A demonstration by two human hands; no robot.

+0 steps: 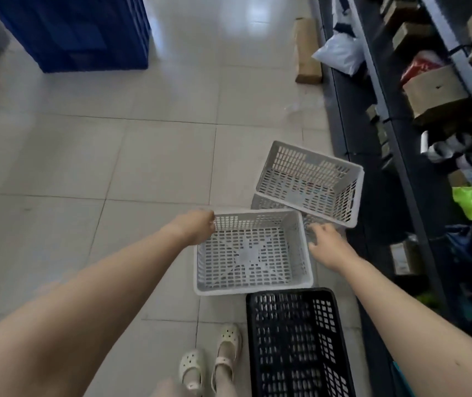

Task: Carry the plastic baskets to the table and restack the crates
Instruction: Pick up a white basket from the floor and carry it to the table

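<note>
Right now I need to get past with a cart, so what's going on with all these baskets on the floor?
A person stands on the tiled floor beside the shelves, bent over some baskets. Their left hand grips the far corner of the nearest grey basket, while the right hand reaches with spread fingers to a second grey basket beside it. A third grey basket lies tilted on top of that one. A black crate sits by their feet. No table is in view.
</note>
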